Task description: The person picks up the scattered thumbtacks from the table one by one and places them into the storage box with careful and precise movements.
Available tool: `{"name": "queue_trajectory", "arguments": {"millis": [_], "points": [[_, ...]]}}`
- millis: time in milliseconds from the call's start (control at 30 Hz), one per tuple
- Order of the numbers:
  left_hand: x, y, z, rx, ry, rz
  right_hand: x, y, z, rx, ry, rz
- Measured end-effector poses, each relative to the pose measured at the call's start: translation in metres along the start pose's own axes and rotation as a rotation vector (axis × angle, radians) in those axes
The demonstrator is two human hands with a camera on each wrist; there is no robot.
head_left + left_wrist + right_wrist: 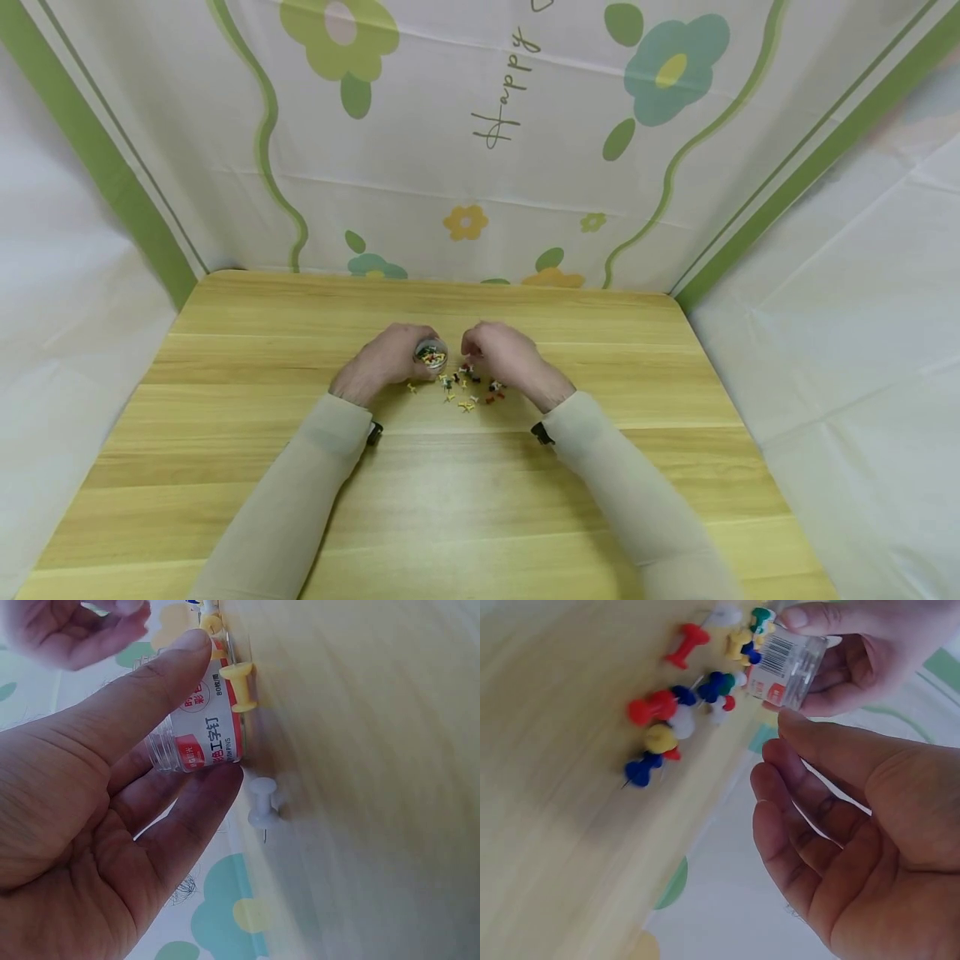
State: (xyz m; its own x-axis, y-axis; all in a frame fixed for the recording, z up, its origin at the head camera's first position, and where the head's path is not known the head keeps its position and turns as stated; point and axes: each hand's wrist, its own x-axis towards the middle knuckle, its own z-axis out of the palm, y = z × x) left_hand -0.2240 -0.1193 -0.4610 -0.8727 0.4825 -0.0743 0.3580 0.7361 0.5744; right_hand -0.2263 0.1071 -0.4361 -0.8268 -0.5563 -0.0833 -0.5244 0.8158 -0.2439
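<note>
A small clear jar (pixel 431 354) with a printed label and colored push pins inside stands on the wooden table. My left hand (pixel 386 358) grips it round the side, thumb on one side and fingers on the other, as the left wrist view shows. To the right of the jar is my right hand (pixel 506 354), over the edge of the scattered push pins (pixel 465 382). Its fingers (pixel 769 825) bend loosely in the right wrist view, thumb tip close to the index finger, and nothing shows between them. A yellow push pin (pixel 240 686) and a white push pin (pixel 262 802) lie near the jar.
Several red, blue, white and yellow push pins, including a red push pin (pixel 686 645), lie on the table (pixel 420 517) with their points out. Behind the table's far edge hangs a white flowered cloth (pixel 420 158). More white cloth (pixel 840 333) hangs at both sides.
</note>
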Motion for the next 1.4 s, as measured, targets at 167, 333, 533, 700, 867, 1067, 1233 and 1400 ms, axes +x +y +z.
{"name": "queue_trajectory", "arguments": {"millis": [167, 333, 533, 700, 867, 1067, 1233, 1400], "points": [[0.0, -0.001, 0.0, -0.003, 0.003, -0.005, -0.009, 0.0, 0.002, -0.058, -0.037, -0.025], [0.0, -0.001, 0.0, -0.005, 0.007, -0.002, -0.015, -0.001, 0.006, -0.147, -0.04, -0.065], [0.0, -0.001, -0.001, -0.004, 0.007, -0.002, -0.019, 0.0, 0.014, -0.166, -0.066, -0.069], [0.001, -0.002, 0.001, -0.004, 0.004, -0.002, -0.02, -0.001, 0.017, -0.18, -0.065, -0.08], [0.002, -0.002, 0.001, 0.001, 0.006, -0.006, -0.019, -0.002, 0.018, -0.216, -0.072, -0.076], [0.002, -0.002, 0.001, 0.009, 0.005, -0.004, -0.018, -0.003, 0.019, -0.211, -0.068, -0.074], [0.002, -0.002, 0.002, 0.012, 0.004, -0.005, -0.017, -0.003, 0.016, -0.194, -0.035, -0.086], [0.002, -0.002, 0.001, 0.008, 0.004, -0.013, -0.014, -0.004, 0.011, -0.151, 0.01, -0.068]]}}
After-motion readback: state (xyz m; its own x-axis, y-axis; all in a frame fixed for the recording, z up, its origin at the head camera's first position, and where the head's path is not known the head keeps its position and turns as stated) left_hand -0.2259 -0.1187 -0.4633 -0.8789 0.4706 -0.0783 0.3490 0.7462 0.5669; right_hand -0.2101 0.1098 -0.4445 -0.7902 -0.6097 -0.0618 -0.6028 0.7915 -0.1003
